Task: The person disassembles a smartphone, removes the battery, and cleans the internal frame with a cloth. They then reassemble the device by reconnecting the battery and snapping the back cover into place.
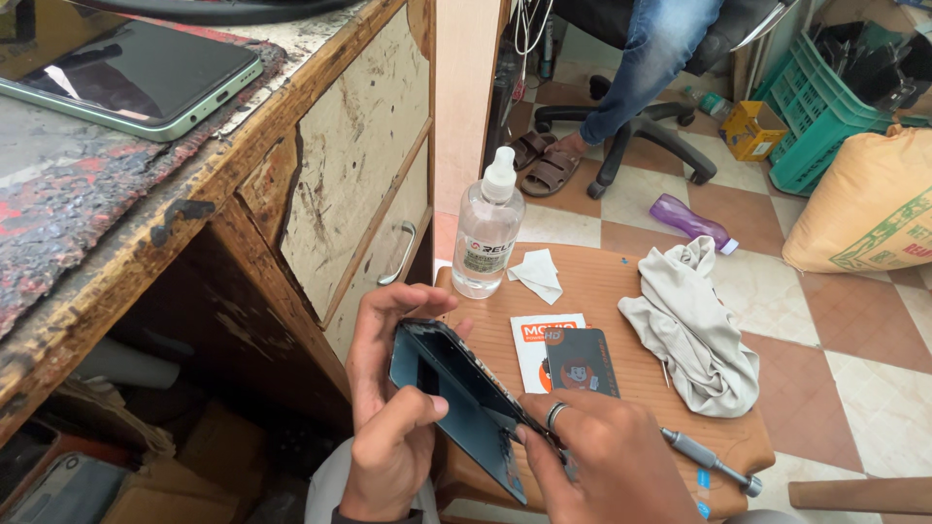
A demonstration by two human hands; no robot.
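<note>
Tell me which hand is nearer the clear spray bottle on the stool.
Left. The left hand grips the phone with its fingertips just below the bottle. The right hand is lower, at the phone's bottom end, farther from the bottle.

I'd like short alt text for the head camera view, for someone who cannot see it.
Two hands hold a dark smartphone over a small wooden stool: the left hand grips it and the right hand touches its lower edge. On the stool lie a clear bottle, a grey cloth and a screwdriver.

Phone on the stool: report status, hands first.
Left hand grips phone. Right hand at its lower edge. Bottle, cloth, screwdriver lie clear.
</note>
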